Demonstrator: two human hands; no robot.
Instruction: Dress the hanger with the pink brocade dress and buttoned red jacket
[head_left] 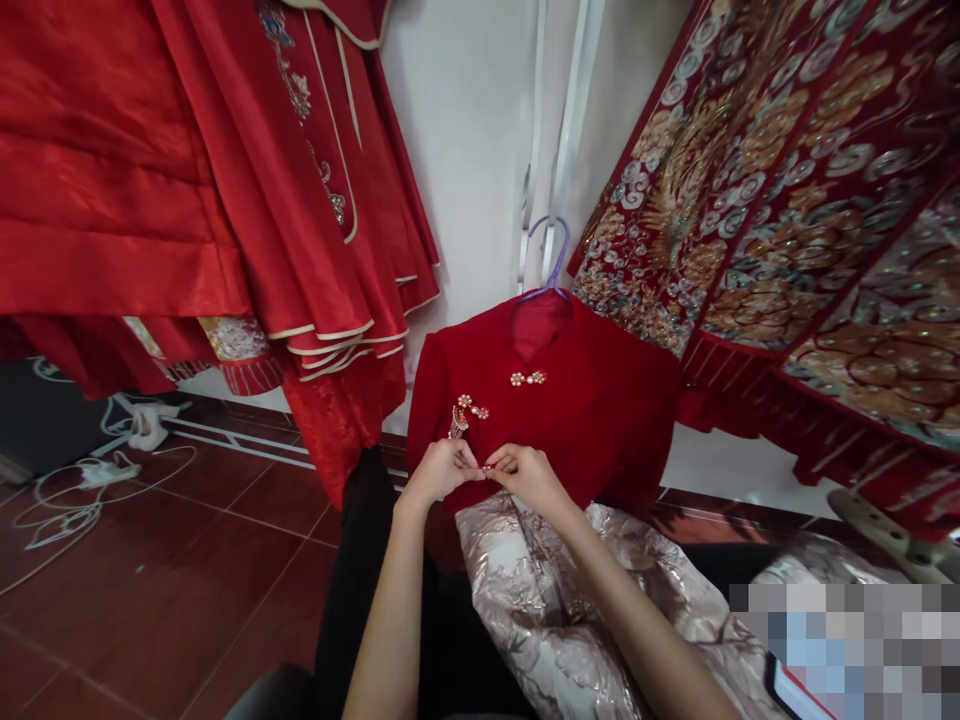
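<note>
A dark red jacket (600,400) hangs on a purple hanger (553,262) against the white wall. It has pearl-and-gold clasps, one at the collar (527,378) and one lower left with a tassel (466,412). My left hand (442,468) and my right hand (529,472) meet at the jacket's front, both with fingers pinched on a small clasp (487,468) between them. What exactly each fingertip grips is too small to tell.
Red embroidered gowns (225,180) hang at the left, heavily gold-embroidered red panels (787,200) at the right. A silvery floral cloth (570,620) lies below my arms. White cables (90,480) trail over the red tile floor at the left.
</note>
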